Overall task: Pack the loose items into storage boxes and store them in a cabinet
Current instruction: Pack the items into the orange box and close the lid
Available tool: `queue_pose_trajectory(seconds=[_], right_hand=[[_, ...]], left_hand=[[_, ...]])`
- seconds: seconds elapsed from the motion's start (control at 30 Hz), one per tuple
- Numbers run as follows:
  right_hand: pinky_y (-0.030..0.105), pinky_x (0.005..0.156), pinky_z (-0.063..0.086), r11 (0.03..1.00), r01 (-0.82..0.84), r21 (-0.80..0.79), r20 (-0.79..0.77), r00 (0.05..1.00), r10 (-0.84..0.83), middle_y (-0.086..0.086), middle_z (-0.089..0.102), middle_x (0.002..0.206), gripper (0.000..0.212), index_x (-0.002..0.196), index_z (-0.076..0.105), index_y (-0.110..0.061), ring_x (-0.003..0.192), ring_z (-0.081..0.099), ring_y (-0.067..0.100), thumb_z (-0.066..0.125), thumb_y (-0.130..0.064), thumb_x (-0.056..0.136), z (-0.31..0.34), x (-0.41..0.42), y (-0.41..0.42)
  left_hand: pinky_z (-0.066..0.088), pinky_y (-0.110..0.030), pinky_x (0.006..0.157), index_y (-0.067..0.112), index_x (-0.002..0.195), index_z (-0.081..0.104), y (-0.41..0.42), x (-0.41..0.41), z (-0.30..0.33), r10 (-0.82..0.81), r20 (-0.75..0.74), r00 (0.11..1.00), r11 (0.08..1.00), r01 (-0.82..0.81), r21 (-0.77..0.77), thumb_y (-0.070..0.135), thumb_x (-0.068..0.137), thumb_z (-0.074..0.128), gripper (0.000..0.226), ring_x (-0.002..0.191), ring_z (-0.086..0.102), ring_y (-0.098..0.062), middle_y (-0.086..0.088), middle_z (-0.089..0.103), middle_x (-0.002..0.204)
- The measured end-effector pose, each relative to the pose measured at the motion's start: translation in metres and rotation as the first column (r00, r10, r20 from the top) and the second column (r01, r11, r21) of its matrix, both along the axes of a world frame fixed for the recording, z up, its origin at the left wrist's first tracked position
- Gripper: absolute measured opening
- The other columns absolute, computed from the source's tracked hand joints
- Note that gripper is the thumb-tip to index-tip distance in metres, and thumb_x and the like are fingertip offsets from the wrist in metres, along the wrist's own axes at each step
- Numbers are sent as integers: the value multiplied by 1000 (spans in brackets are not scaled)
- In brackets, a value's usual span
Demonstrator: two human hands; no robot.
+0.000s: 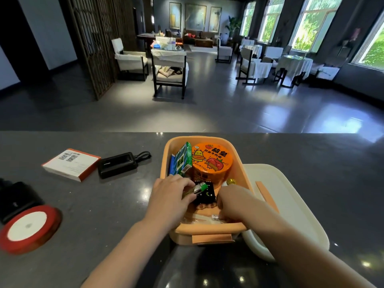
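An orange storage box stands on the dark counter in front of me. It holds an orange instant-noodle cup, a green carton on edge at its left wall, and a black patterned packet. My left hand is inside the box and grips a green lighter above the black packet. Curled over the box's near right part, my right hand touches a small clear item; what its fingers grip is hidden.
The box's cream lid lies to its right. Left of the box on the counter lie a black case with a strap, a white and orange booklet box, a red ribbon spool and a black object.
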State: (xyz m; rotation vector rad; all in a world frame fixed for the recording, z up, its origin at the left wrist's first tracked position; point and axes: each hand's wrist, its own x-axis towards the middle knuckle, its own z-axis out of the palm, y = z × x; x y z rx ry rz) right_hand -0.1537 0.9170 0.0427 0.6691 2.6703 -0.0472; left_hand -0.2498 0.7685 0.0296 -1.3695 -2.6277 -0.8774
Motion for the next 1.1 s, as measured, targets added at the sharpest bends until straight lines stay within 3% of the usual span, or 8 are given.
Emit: queue_pose_trajectory(seconds=[0.13, 0.27, 0.43, 0.57, 0.73, 0.87, 1.0, 1.1], right_hand=[[23, 64, 48, 985, 63, -158, -322, 940, -112, -9, 66, 84, 15, 95, 70, -25, 75, 63, 9, 68, -34, 83, 12, 28, 5], [8, 56, 40, 955, 129, -266, -571, 777, -264, -24, 58, 70, 16, 97, 73, -33, 67, 58, -7, 68, -31, 82, 12, 49, 6], [8, 57, 35, 952, 130, -277, -610, 742, -278, -27, 57, 68, 16, 96, 73, -34, 69, 55, -10, 68, -31, 81, 6, 52, 3], [8, 57, 35, 949, 132, -288, -605, 743, -286, -24, 56, 68, 16, 97, 72, -33, 67, 54, -8, 68, -29, 82, 7, 47, -3], [9, 63, 43, 948, 35, -316, -602, 765, -229, -22, 63, 73, 15, 97, 71, -34, 69, 57, -7, 68, -30, 83, 18, 16, -36], [10, 64, 45, 928, -118, -353, -659, 736, -157, -26, 65, 72, 12, 86, 67, -43, 75, 59, -12, 65, -31, 82, 28, -19, -91], [26, 69, 53, 876, -235, -421, -722, 672, -166, -18, 66, 72, 17, 91, 69, -35, 70, 62, -2, 66, -21, 82, 18, -55, -158], [31, 77, 53, 820, -256, -513, -651, 738, -178, -12, 69, 76, 20, 94, 69, -31, 74, 64, 2, 66, -17, 80, -3, -78, -203]], left_hand=[[30, -28, 88, 36, 110, 61, 2, -1, 4, -68, -19, 997, 994, 66, -84, 41, 86, 60, 24, 110, 50, -8, 17, 59, 112], [42, -34, 84, 32, 107, 64, 23, 5, 14, -258, -12, 966, 887, 231, -400, 28, 85, 63, 21, 107, 53, -19, 5, 60, 111], [51, -37, 80, 23, 107, 66, 40, 6, 4, -323, 105, 941, 729, 318, -606, 17, 87, 58, 22, 102, 58, -23, -1, 64, 108], [48, -34, 80, 28, 110, 65, 30, 2, 3, -266, 137, 954, 774, 296, -560, 27, 86, 61, 25, 103, 57, -20, 4, 63, 111], [43, -34, 88, 34, 107, 63, -22, -13, 25, -90, -19, 996, 993, 88, -74, 42, 85, 58, 24, 104, 56, -12, 13, 63, 110], [43, -27, 89, 33, 104, 63, -112, -42, 12, 167, 127, 978, 935, -198, 294, 29, 84, 60, 21, 100, 56, -4, 17, 62, 106], [38, -25, 95, 25, 110, 61, -206, -82, -33, 508, 312, 803, 788, -579, 209, 20, 79, 71, 33, 111, 54, -15, 6, 61, 114], [34, -33, 98, 21, 123, 55, -257, -111, -60, 752, 294, 590, 606, -794, 43, 39, 68, 79, 63, 119, 45, -26, -3, 54, 127]])
